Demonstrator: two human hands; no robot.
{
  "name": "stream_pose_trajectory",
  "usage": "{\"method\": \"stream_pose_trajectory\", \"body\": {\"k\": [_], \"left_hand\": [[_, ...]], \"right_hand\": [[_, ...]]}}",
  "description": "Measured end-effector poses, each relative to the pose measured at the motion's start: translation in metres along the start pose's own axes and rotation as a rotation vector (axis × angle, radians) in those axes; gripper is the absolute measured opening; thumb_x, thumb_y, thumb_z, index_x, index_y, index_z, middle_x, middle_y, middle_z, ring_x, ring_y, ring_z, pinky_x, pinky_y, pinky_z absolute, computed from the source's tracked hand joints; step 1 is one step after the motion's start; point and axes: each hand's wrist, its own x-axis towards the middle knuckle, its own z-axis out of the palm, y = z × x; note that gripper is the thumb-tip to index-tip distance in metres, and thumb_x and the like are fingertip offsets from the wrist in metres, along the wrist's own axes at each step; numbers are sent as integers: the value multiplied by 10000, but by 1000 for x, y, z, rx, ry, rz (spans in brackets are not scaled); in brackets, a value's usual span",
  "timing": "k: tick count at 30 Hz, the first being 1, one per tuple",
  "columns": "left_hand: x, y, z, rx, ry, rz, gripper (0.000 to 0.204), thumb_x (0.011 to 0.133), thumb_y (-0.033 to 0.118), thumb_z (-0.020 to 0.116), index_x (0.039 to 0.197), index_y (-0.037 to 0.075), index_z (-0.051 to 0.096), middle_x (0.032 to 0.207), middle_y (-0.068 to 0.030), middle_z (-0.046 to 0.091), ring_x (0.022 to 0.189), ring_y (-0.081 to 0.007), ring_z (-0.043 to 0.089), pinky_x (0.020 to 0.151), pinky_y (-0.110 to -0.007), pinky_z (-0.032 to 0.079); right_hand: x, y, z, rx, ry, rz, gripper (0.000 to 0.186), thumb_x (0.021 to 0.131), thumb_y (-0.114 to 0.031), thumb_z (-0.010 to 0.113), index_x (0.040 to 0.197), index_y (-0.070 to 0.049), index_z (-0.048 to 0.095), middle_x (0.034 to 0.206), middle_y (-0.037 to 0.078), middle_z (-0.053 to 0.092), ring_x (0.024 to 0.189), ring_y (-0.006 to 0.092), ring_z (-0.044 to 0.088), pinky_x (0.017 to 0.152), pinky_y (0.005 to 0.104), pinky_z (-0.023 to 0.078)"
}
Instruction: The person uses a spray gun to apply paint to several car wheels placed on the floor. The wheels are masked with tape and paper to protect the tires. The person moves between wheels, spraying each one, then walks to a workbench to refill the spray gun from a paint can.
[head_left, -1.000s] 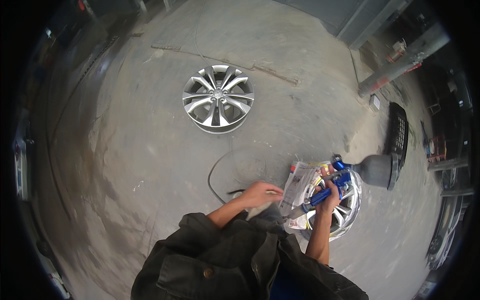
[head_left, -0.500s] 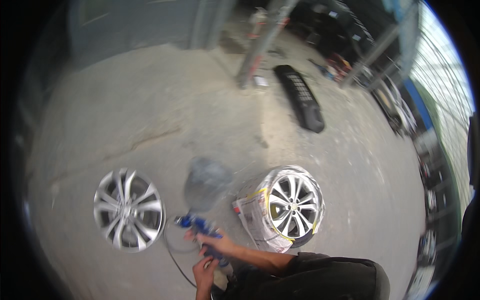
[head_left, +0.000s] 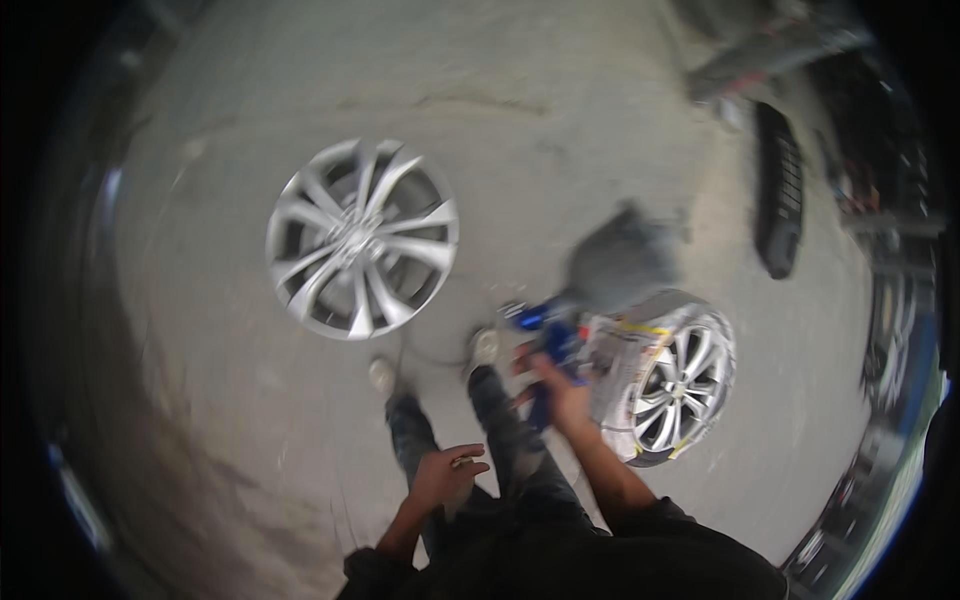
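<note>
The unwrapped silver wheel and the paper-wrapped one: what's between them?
The head view shows a blue spray gun between them, gripped by the right hand; a pale shoe stands nearer the silver wheel.

A scuffed grey floor (head_left: 250, 420), brown-stained near its left edge, carries two wheels. A bare wheel (head_left: 358, 238) lies spokes up toward the middle; right of it, closer to the floor's near edge, sits a masked wheel (head_left: 680, 390), its rim ringed by newspaper (head_left: 612, 360) and yellow tape (head_left: 645, 329). By the right edge rests a long black panel (head_left: 778, 190). A post (head_left: 770, 62) meets the floor toward its far right corner, a small pale item, blurred, at its foot. Two pale shoes (head_left: 485, 345) stand just nearside of the bare wheel.
</note>
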Motion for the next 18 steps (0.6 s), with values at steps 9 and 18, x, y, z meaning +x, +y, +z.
{"method": "stream_pose_trajectory", "body": {"k": [9,18], "left_hand": [[-68,-196,-66,543,-303,-223,408,837,220,637,1235,134,615,1073,-92,712,990,-315,682,820,-469,539],[-42,-252,-77,588,-171,-140,284,877,189,621,1152,124,643,1096,-107,686,934,-328,692,743,-472,550]], "right_hand": [[29,20,31,-305,256,-55,284,936,-150,600,1174,5,606,1047,99,659,913,186,655,519,302,585],[29,95,77,-202,46,121,295,952,-142,618,1196,19,584,1096,128,647,943,211,657,530,323,603]]}}
